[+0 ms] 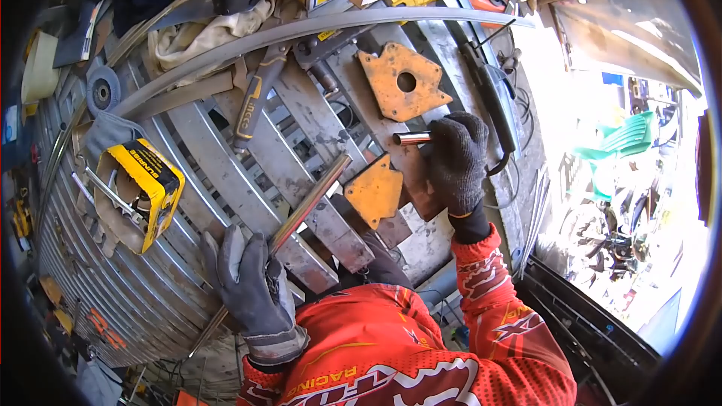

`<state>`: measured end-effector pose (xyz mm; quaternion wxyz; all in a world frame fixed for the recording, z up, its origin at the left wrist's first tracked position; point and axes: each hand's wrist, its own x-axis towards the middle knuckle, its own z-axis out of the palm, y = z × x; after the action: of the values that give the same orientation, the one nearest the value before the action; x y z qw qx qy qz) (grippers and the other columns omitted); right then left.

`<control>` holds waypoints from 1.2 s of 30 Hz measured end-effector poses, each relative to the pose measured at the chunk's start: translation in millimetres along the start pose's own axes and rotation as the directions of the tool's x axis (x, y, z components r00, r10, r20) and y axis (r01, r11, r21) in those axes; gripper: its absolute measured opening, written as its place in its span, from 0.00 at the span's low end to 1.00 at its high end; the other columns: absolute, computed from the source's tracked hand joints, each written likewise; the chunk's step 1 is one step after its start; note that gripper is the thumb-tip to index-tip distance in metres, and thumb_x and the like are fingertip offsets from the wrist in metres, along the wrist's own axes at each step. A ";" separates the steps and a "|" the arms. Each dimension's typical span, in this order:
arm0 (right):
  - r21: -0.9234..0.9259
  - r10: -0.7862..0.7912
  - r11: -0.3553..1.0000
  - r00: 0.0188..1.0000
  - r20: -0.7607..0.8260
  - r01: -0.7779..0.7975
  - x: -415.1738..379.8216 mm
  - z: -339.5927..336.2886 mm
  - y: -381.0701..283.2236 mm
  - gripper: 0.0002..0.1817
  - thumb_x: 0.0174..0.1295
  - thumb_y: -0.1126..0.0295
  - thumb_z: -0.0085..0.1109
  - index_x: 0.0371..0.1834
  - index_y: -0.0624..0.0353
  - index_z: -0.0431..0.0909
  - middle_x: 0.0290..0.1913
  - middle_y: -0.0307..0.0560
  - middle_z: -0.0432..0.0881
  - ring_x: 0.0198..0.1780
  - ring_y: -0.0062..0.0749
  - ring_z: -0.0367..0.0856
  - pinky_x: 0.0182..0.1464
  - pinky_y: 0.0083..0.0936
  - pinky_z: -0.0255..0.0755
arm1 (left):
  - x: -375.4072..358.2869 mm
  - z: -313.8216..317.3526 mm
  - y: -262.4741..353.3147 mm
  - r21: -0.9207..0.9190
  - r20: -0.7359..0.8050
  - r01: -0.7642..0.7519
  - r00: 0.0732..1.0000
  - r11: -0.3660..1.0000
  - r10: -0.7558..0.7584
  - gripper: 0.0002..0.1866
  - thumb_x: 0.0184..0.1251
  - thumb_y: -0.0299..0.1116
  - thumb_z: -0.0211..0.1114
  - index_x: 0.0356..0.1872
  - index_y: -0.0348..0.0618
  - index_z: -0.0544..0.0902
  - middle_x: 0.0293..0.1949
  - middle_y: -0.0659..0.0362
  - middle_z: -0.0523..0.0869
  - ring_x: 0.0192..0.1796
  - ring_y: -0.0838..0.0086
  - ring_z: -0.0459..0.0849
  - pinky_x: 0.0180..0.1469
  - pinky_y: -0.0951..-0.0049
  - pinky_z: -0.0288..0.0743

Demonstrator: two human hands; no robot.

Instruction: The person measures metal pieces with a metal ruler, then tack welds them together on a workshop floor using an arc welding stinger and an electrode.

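My left hand (252, 286), in a grey work glove, lies over a long shiny metal tube (312, 203) that slants up and right across the slats. Its fingers are stretched out, and the thumb side is partly hidden. My right hand (457, 162), in a dark knit glove, is curled round a short shiny tube (412, 138), whose end sticks out to the left. Above that tube sits an orange magnetic square with a round hole (406, 83). A smaller orange magnetic square (374, 192) lies between the long tube and my right hand.
A yellow and black box (150, 192) holding metal pieces stands at left. A curved grey strip (323, 22) crosses the slatted metal bench (226, 173). An angle grinder (259, 98), a grinding disc (103, 89), a cloth (210, 34) and a black welding holder with cable (492, 109) lie around.
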<state>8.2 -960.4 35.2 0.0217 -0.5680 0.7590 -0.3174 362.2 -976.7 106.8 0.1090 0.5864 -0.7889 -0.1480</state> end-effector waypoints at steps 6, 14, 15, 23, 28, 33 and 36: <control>0.016 -0.051 0.999 0.999 -0.013 0.051 0.8 0.8 6.4 0.21 0.51 0.83 0.69 0.50 0.56 0.86 0.51 0.55 0.83 0.55 0.57 0.81 0.58 0.47 0.75 | -4.9 6.8 1.0 -0.115 -0.008 0.067 0.998 0.991 -0.069 0.17 0.67 0.29 0.76 0.56 0.46 0.87 0.70 0.51 0.78 0.80 0.38 0.69 0.79 0.39 0.70; 0.045 -0.053 0.998 0.998 0.015 0.052 -0.6 -2.6 4.0 0.22 0.47 0.85 0.73 0.48 0.58 0.87 0.53 0.54 0.82 0.58 0.54 0.80 0.60 0.44 0.76 | 3.9 18.0 2.6 0.115 -0.081 0.007 0.997 0.993 0.002 0.15 0.63 0.26 0.80 0.49 0.48 0.86 0.68 0.55 0.81 0.80 0.43 0.70 0.78 0.48 0.75; 0.050 -0.046 0.998 0.999 0.027 0.045 -0.6 -3.0 3.6 0.22 0.46 0.84 0.73 0.48 0.58 0.87 0.53 0.54 0.82 0.57 0.54 0.80 0.60 0.44 0.76 | 2.9 20.3 -2.8 0.136 -0.087 -0.011 0.996 0.991 0.023 0.15 0.63 0.24 0.79 0.49 0.48 0.86 0.68 0.56 0.81 0.80 0.44 0.70 0.78 0.49 0.75; -0.004 -0.062 0.998 0.998 0.032 0.062 -1.1 -2.1 2.4 0.22 0.46 0.82 0.74 0.48 0.58 0.86 0.53 0.54 0.82 0.57 0.54 0.80 0.59 0.44 0.75 | 8.3 19.8 11.6 0.078 -0.049 0.019 0.999 0.997 -0.015 0.13 0.63 0.23 0.78 0.46 0.48 0.87 0.69 0.54 0.80 0.81 0.44 0.69 0.78 0.51 0.76; 0.009 -0.079 0.997 0.996 0.047 0.078 0.2 -5.9 1.4 0.20 0.48 0.79 0.73 0.48 0.58 0.86 0.52 0.54 0.82 0.56 0.55 0.80 0.59 0.46 0.75 | 13.6 16.6 22.9 -0.004 -0.019 0.026 0.999 1.000 -0.026 0.15 0.57 0.23 0.79 0.45 0.48 0.87 0.69 0.53 0.80 0.81 0.41 0.68 0.77 0.49 0.76; 0.069 -0.059 0.996 0.990 0.127 0.050 2.6 -11.5 -0.1 0.21 0.49 0.73 0.73 0.50 0.57 0.88 0.51 0.55 0.83 0.56 0.57 0.79 0.59 0.50 0.73 | 9.0 18.7 15.8 -0.190 0.015 0.124 0.992 0.974 -0.124 0.16 0.58 0.23 0.78 0.48 0.48 0.88 0.70 0.51 0.79 0.81 0.40 0.67 0.79 0.46 0.73; 0.112 -0.046 0.993 0.988 0.144 0.030 4.8 -15.1 -1.0 0.23 0.48 0.73 0.71 0.52 0.57 0.90 0.50 0.55 0.83 0.56 0.57 0.79 0.60 0.50 0.73 | 18.5 7.1 24.9 -0.101 0.054 0.135 0.990 0.986 -0.130 0.15 0.62 0.27 0.77 0.50 0.48 0.88 0.70 0.49 0.79 0.81 0.39 0.68 0.79 0.43 0.71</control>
<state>1.4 -957.9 49.3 0.1025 -0.6021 0.7260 -0.3162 332.2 -986.9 109.2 0.1106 0.6276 -0.7416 -0.2097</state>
